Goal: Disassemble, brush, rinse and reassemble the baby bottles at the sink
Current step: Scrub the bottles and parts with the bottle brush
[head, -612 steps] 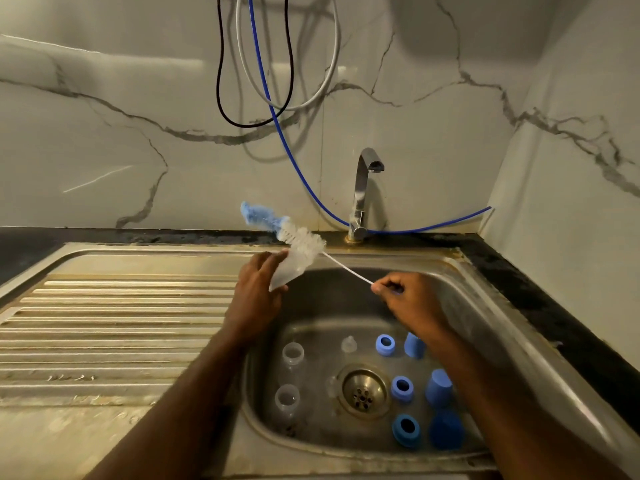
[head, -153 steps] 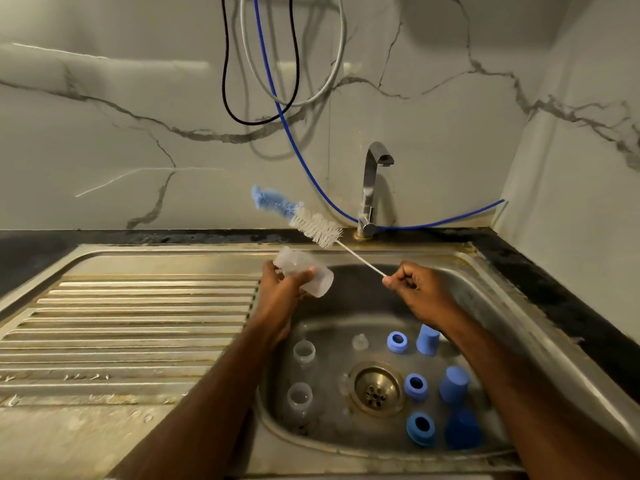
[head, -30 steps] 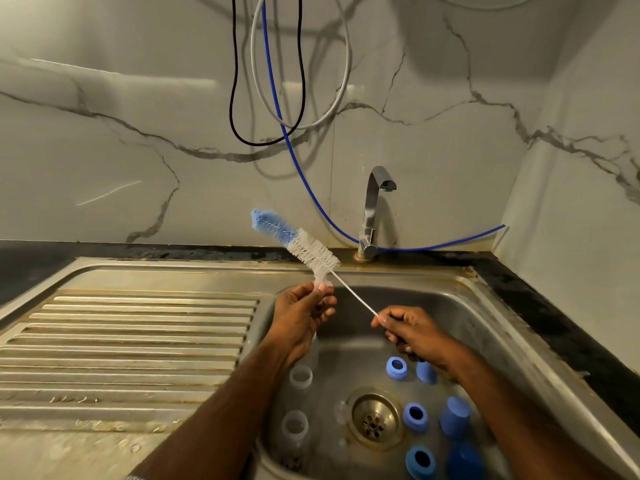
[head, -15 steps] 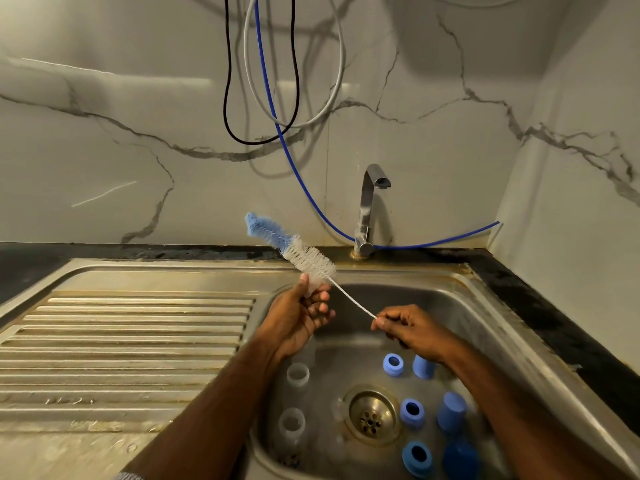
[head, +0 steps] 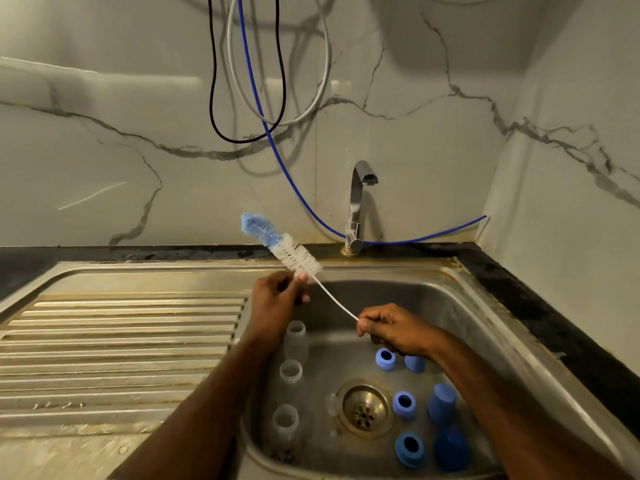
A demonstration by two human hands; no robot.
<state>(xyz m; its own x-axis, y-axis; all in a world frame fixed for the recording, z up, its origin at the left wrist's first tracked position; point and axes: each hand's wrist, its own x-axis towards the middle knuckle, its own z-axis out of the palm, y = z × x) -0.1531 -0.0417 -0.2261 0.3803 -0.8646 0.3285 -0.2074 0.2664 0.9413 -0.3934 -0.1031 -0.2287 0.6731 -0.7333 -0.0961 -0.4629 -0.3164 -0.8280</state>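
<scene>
Ribbed draining board (head: 121, 341) at far left. Next, three clear bottle bodies (head: 290, 372) upright along the sink (head: 485, 327) basin's left wall. Above them, left hand (head: 277, 301) curled, fingertips pinching the bottle brush (head: 281, 247) at the base of its white bristles, blue tip angled up-left. Wire stem running down-right into the right hand (head: 391, 329), pinched tight. Below, blue rings (head: 403, 404) and blue caps (head: 441, 403) right of the drain (head: 363, 408). Tap (head: 358, 202) behind.
</scene>
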